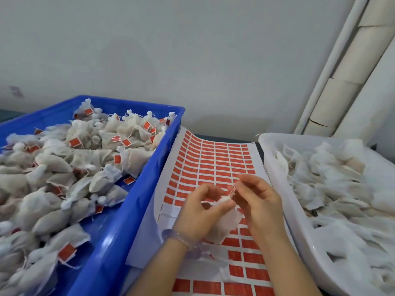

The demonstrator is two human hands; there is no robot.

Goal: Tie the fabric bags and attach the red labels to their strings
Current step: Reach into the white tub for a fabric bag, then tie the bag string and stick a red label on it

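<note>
- Left hand [201, 212], with a clear bracelet [177, 237] on its wrist, is curling its fingers in narrowly and pinching the gathered neck of a white fabric bag [224, 225]. The bag is hanging under the fingers, above the near half of the label sheet [213, 159].
- Right hand [258, 201] is pinching the thin string [233, 192] that is rising from the bag's neck between thumb and forefinger; its other fingers are bending loosely.
- A speck of red is showing at that pinch, but it is hard to tell whether it is a label or the sheet behind.
- The label sheet is lying down the middle of the worktop and curling up at the far edge. Some spaces near its left side are showing bare, and both forearms are covering its near part.
- The blue crate [136, 199] is sitting along the worktop's left edge, holding tied bags [64, 167] with red labels; the frame is cutting it off.
- The white tub [277, 189] is sitting along the right edge, holding loose bags [331, 189] that are blurring together and also being cut off.
</note>
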